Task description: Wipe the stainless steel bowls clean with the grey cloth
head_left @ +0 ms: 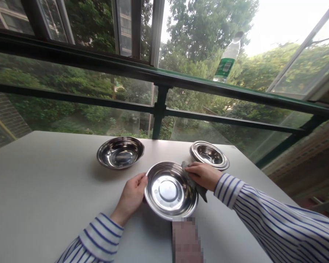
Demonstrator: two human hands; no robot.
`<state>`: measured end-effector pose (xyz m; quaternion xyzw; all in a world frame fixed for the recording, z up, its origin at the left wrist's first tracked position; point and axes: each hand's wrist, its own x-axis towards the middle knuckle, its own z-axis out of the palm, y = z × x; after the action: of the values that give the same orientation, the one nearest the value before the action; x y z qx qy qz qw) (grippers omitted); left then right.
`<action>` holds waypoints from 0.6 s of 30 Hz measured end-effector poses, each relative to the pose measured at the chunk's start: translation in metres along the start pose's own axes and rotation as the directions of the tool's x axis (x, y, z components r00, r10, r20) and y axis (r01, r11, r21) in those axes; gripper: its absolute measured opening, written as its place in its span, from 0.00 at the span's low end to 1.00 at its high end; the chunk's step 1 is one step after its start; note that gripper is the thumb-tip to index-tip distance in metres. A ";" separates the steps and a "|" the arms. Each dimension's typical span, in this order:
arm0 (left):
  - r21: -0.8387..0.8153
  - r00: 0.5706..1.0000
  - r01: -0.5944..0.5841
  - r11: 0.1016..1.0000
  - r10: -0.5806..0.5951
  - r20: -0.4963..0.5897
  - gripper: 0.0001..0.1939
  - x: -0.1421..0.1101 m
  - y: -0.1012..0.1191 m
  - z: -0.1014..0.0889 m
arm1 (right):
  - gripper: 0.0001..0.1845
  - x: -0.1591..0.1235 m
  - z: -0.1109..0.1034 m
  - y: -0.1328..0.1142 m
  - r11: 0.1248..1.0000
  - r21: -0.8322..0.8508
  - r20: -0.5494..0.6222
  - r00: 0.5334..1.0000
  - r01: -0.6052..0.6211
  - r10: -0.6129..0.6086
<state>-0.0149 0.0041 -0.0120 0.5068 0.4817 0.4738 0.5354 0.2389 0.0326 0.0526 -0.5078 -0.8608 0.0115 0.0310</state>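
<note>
A shiny steel plate [168, 191] lies on the white table [44, 190] right in front of me. My left hand [130, 197] grips its left rim, fingers curled over the edge. My right hand [204, 175] presses a grey cloth [199, 188] against the plate's right rim, fingers closed on the cloth. Both sleeves are white with blue stripes.
A steel bowl [120, 152] sits farther back on the left. Stacked steel plates [209, 155] stand at the back right, just beyond my right hand. A plastic bottle [228, 60] stands on the green window rail [181, 82]. The table's right edge runs close by.
</note>
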 end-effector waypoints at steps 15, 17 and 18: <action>-0.111 0.981 0.070 0.991 -0.089 -0.170 0.14 -0.008 0.005 0.012 | 0.15 -0.073 0.012 -0.068 0.967 0.185 -0.110 0.981 0.176 -0.158; -0.149 0.972 0.120 0.982 -0.146 -0.184 0.13 -0.009 0.006 0.015 | 0.13 -0.066 0.012 -0.081 0.962 0.193 -0.085 0.980 0.194 -0.180; -0.160 0.968 0.145 0.976 -0.174 -0.183 0.13 -0.010 0.006 0.017 | 0.13 -0.061 0.012 -0.088 0.960 0.193 -0.077 0.979 0.203 -0.191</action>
<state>0.0009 -0.0070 -0.0052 0.3769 0.5354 0.5104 0.5575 0.1908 -0.0630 0.0421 -0.4142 -0.9003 0.0800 0.1075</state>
